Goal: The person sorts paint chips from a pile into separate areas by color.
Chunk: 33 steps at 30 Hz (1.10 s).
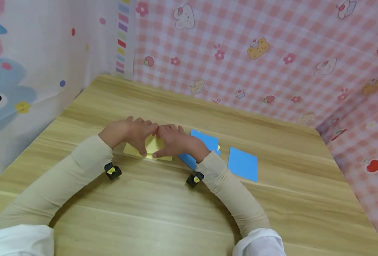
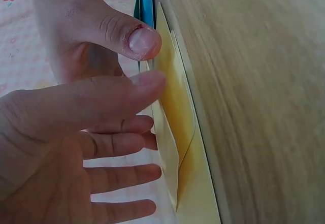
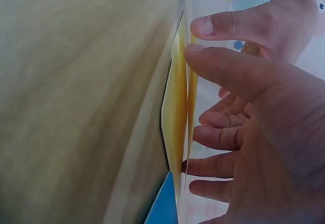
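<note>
A folded pale yellow paper (image 1: 155, 145), its envelope-like flap (image 2: 165, 153) partly raised in the left wrist view, lies on the wooden table. My left hand (image 1: 132, 133) is over its left side, thumb tip at the flap's edge and fingers mostly straight. Over the right side arches my right hand (image 1: 176, 139), its thumb tip close to the left one. Across the far edge the fingertips of both hands meet. In the right wrist view the yellow paper (image 3: 175, 117) shows edge-on; fingertip contact with it is hard to judge there.
Blue paper (image 1: 209, 140) lies partly under my right wrist, with a bit of yellow peeking out at its right edge. Further right is a separate blue square (image 1: 243, 164). A pink checked cloth (image 1: 233, 67) hangs behind the wooden table (image 1: 150, 213).
</note>
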Each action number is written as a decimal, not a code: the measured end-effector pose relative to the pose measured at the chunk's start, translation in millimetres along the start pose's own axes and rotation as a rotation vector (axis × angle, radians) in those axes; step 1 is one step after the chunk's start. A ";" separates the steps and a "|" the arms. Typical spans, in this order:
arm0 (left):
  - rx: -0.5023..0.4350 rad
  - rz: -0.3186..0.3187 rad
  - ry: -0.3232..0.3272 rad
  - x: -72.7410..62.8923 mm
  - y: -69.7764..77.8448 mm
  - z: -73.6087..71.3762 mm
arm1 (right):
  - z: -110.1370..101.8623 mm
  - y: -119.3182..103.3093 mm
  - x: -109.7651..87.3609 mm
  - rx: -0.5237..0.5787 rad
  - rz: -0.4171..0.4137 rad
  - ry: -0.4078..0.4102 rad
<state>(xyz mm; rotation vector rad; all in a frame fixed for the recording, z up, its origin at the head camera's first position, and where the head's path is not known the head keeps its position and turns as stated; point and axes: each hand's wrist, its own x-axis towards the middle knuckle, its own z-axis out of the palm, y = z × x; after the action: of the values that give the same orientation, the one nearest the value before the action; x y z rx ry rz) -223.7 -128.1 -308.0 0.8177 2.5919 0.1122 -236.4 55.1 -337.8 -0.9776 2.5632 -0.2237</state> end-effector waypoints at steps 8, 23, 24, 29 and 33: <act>-0.060 0.044 0.132 -7.9 3.6 -14.0 | -21.2 0.6 -20.5 -0.004 -0.032 0.124; -0.066 0.227 0.407 -10.6 39.7 -41.9 | -62.5 21.2 -95.2 -0.107 -0.124 0.449; -0.076 0.239 0.400 -6.7 44.8 -43.1 | -62.3 25.8 -99.7 -0.099 -0.119 0.452; -0.103 0.288 0.360 11.4 70.5 -51.4 | -61.8 47.0 -121.3 -0.069 -0.087 0.455; -0.103 0.299 0.334 22.0 80.1 -57.2 | -63.2 63.2 -136.1 -0.067 -0.041 0.472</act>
<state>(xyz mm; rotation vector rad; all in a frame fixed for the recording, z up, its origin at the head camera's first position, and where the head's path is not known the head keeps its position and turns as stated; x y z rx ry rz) -221.2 -46.9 -248.2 1.2330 2.7152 0.5043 -207.7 193.7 -257.3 -1.1109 2.9909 -0.4268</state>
